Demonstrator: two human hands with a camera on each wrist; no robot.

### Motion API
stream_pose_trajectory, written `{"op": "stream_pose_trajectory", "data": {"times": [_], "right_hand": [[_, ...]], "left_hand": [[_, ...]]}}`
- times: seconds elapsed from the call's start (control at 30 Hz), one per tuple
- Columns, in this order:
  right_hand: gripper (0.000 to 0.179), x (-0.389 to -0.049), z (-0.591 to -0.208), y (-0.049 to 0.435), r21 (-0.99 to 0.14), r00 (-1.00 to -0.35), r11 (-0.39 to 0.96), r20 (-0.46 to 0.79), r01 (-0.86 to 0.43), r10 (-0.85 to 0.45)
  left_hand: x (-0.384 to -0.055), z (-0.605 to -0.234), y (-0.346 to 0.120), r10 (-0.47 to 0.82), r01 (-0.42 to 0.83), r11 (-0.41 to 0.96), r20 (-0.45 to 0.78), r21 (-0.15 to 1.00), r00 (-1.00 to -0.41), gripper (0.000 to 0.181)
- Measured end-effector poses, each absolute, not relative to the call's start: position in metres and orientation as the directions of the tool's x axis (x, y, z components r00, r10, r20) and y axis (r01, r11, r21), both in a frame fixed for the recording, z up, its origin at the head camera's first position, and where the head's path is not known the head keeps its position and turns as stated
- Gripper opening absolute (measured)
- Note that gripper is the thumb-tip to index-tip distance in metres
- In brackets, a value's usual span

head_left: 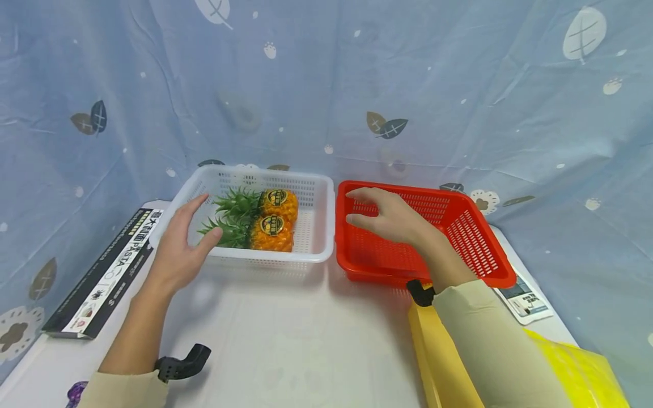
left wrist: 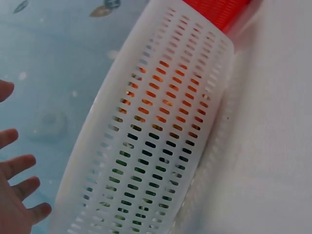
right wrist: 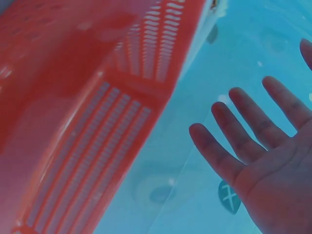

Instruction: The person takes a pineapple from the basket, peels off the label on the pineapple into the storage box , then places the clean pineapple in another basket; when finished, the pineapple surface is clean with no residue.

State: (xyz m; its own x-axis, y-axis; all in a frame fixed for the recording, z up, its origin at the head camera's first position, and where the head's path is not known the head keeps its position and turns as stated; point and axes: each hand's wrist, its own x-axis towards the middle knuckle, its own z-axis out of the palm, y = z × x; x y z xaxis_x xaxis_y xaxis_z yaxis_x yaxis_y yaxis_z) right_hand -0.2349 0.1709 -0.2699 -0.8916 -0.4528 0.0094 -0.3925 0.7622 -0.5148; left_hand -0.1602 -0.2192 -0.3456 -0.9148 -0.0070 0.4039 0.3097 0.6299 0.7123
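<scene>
Two orange pineapples (head_left: 272, 226) with green leaves and black labels lie side by side in a white slotted basket (head_left: 321, 226). Over that basket's left front corner hovers my left hand (head_left: 178, 249), fingers spread and holding nothing. In the left wrist view, orange and green show through the slots of the white basket (left wrist: 161, 126), and the left hand (left wrist: 17, 195) is apart from its rim. My right hand (head_left: 393, 218) hangs over the red basket (head_left: 474, 238) with its fingers extended. Nothing is in the right hand (right wrist: 273, 161) in the right wrist view.
A long black and white box (head_left: 102, 277) printed PASTA lies left of the white basket. At right are a yellow box (head_left: 439, 351), a bright yellow bag (head_left: 581, 368) and a flat printed packet (head_left: 525, 297). A purple thing (head_left: 76, 392) shows at lower left. A patterned curtain (head_left: 306, 85) stands behind.
</scene>
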Motion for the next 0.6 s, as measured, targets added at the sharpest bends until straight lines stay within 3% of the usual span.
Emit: {"op": "stream_pose_trajectory", "data": {"times": [0.6], "right_hand": [[0.053,-0.269,-0.259,0.112,-0.603,-0.803,0.686,-0.122,-0.407,-0.583]], "left_hand": [[-0.136,-0.355,-0.232,-0.291,0.226,0.47,0.392,0.853,-0.873,0.056]]}}
